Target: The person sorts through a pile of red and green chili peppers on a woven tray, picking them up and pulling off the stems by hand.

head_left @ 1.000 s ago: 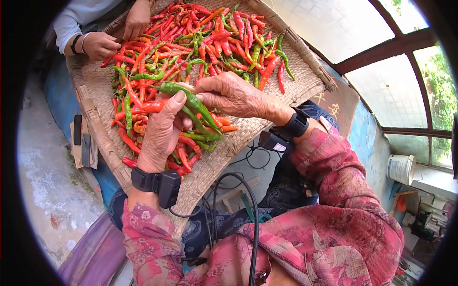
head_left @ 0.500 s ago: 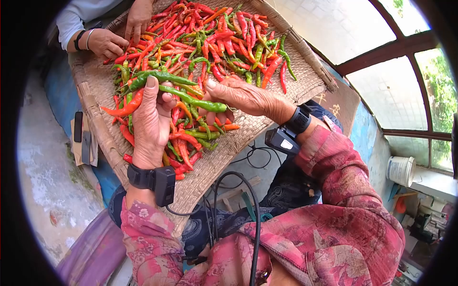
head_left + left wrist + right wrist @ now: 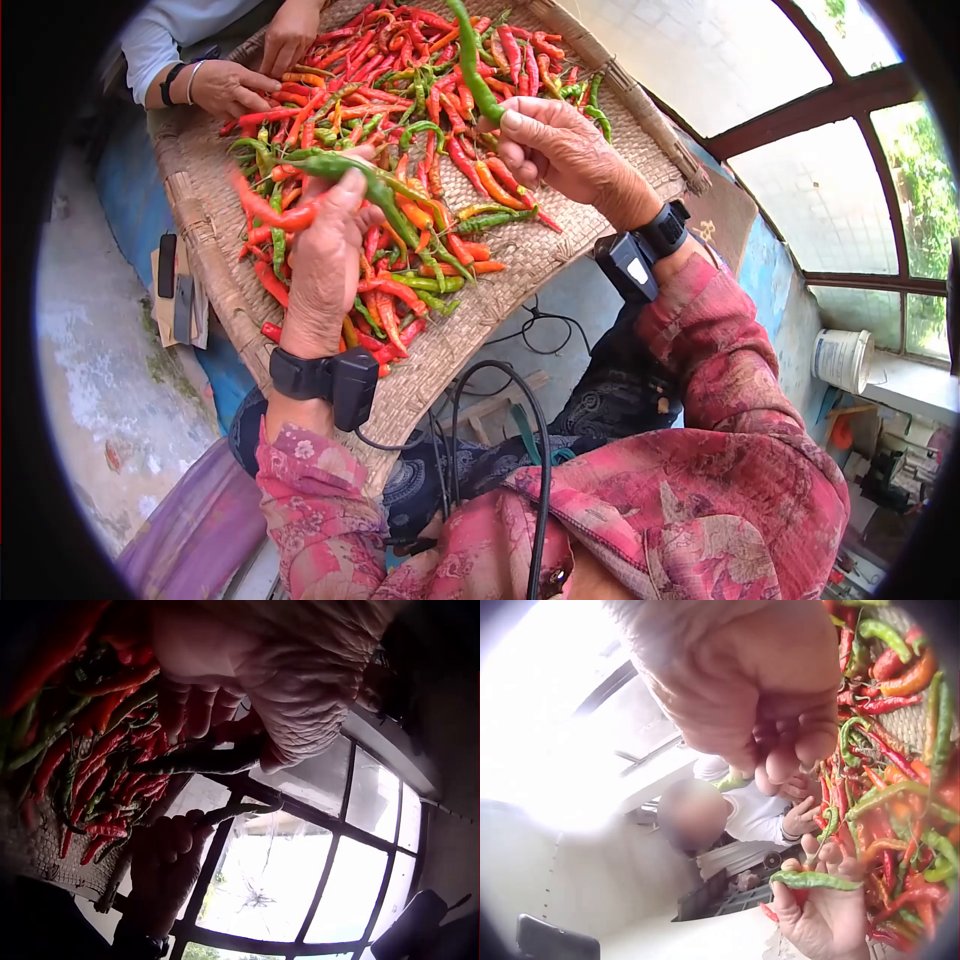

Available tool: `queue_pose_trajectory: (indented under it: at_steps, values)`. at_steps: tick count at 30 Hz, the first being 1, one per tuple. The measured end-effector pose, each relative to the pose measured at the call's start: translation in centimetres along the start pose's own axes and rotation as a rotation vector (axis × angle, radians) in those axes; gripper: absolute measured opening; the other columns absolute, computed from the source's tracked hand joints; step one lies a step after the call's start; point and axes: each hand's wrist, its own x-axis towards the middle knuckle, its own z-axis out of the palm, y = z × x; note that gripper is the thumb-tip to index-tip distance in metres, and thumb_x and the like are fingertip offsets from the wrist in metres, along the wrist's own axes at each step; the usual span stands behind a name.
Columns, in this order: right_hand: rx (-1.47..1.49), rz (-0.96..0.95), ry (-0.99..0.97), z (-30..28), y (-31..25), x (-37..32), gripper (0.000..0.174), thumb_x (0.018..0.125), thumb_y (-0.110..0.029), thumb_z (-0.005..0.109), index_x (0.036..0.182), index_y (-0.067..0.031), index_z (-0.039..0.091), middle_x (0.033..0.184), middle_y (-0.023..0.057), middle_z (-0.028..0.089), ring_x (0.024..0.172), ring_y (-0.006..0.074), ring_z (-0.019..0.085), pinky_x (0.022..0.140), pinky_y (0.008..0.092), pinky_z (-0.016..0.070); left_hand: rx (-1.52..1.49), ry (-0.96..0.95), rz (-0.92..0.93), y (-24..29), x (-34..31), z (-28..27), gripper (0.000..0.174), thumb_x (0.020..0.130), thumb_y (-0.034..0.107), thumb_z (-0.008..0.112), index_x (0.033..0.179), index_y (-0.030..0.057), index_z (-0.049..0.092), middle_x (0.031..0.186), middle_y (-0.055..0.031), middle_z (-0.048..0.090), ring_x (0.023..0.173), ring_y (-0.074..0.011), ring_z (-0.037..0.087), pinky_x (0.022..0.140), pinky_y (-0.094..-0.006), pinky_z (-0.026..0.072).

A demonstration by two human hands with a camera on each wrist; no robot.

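My left hand is over the near left of the chili heap. It pinches a green chili under the thumb, and a red chili juts out beside the palm. In the right wrist view that green chili lies across the left thumb and fingers, with red behind it. My right hand, higher and further right, grips a long green chili by one end between thumb and curled fingers; its other end points up. The left wrist view shows my right hand dark against the window.
Red, orange and green chilies cover much of the woven tray. Across the tray, another person's hands are among the chilies. Black cables hang near my lap. A white bucket stands at the right.
My hands were together at green chilies; the right hand has moved up and right, carrying a long green one. The left still holds chilies. The other person's hands shifted slightly.
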Motion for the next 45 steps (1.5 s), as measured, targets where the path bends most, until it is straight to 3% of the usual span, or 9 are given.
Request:
queue_pose_trajectory:
  at_steps: [4,9,13,18,23,29,36,37,45]
  values:
    - [-0.464,0.034,-0.004,2.6,-0.1,-0.8,0.033,0.095,-0.031,0.048,0.081,-0.0027,0.057,0.056,-0.0035,0.048,0.05,0.0045,0.047,0.044,0.0201,0.0369,0.137,-0.29,-0.122,-0.3,-1.0,1.0,0.032,0.088,0.021,0.052,0.115,0.0038,0.051,0.115,-0.0071,0.052,0.096,-0.0128,0.052,0.09,-0.0298,0.0388]
    - [-0.887,-0.133,-0.166,4.5,1.7,-1.1,0.032,0.094,-0.028,0.046,0.115,-0.0053,0.056,0.063,0.0135,0.054,0.059,0.0255,0.055,0.06,0.036,0.0459,0.219,-0.312,-0.236,-0.3,-1.6,1.7,0.037,0.089,0.021,0.053,0.12,0.001,0.048,0.109,-0.0074,0.057,0.087,-0.0104,0.055,0.079,-0.0259,0.0451]
    - [-0.746,-0.017,-0.098,3.7,0.7,-0.5,0.037,0.093,-0.032,0.046,0.082,0.0001,0.061,0.056,0.0048,0.053,0.055,0.0116,0.053,0.053,0.031,0.0456,0.099,-0.078,-0.081,0.0,-0.5,0.7,0.024,0.092,0.021,0.05,0.11,0.0053,0.056,0.106,-0.009,0.06,0.086,-0.0116,0.058,0.076,-0.0253,0.0485]
    - [-0.811,-0.088,0.26,-0.6,-0.5,0.7,0.027,0.093,-0.025,0.049,0.082,-0.0022,0.06,0.06,-0.0017,0.052,0.052,0.0032,0.046,0.049,0.0188,0.0403,-0.569,0.073,-0.025,2.9,2.3,-3.3,0.027,0.092,0.01,0.049,0.113,-0.0079,0.049,0.113,-0.0175,0.058,0.102,-0.0206,0.059,0.09,-0.0295,0.0501]
    - [-1.608,0.024,0.138,-1.7,2.6,1.4,0.026,0.083,-0.026,0.055,0.079,-0.0013,0.062,0.067,0.0204,0.06,0.067,0.0365,0.062,0.059,0.0468,0.0487,-0.624,0.011,0.026,1.4,3.1,-7.0,0.026,0.091,0.007,0.049,0.112,-0.0089,0.048,0.112,-0.0179,0.058,0.101,-0.0202,0.06,0.086,-0.0281,0.0521]
    - [-1.852,0.112,0.124,-0.7,3.7,1.8,0.036,0.073,-0.038,0.06,0.064,-0.0033,0.061,0.062,0.0181,0.06,0.063,0.0354,0.062,0.055,0.0452,0.0489,-0.516,0.236,0.073,1.1,2.6,-6.8,0.016,0.093,0.01,0.049,0.104,-0.0018,0.051,0.105,-0.0136,0.061,0.086,-0.0146,0.061,0.071,-0.0248,0.0525]
    - [-1.31,-0.184,0.197,0.0,3.2,1.9,0.029,0.075,-0.028,0.067,0.07,-0.0002,0.059,0.059,0.0106,0.057,0.056,0.0227,0.059,0.052,0.036,0.0453,0.033,0.385,0.252,2.3,1.2,-1.1,0.042,0.092,0.008,0.049,0.128,-0.0047,0.033,0.107,-0.0147,0.058,0.078,-0.0131,0.061,0.073,-0.0244,0.0502]
    - [-1.228,-0.139,0.134,0.5,2.1,1.7,0.023,0.076,-0.021,0.068,0.075,-0.0001,0.058,0.062,0.0062,0.056,0.06,0.0115,0.056,0.054,0.0291,0.043,0.12,0.282,0.256,2.1,0.9,-0.8,0.044,0.092,0.009,0.049,0.13,-0.0038,0.032,0.106,-0.0144,0.058,0.077,-0.0121,0.06,0.073,-0.0244,0.0499]
    - [-0.508,-0.219,-0.073,2.9,1.7,0.9,0.03,0.089,-0.031,0.058,0.101,-0.0034,0.06,0.078,-0.0025,0.059,0.068,0.0026,0.051,0.059,0.0191,0.0446,0.475,-0.16,0.056,-1.5,-1.2,2.6,0.035,0.089,0.015,0.057,0.118,-0.0011,0.049,0.098,-0.0059,0.06,0.074,-0.0054,0.053,0.067,-0.0203,0.0464]
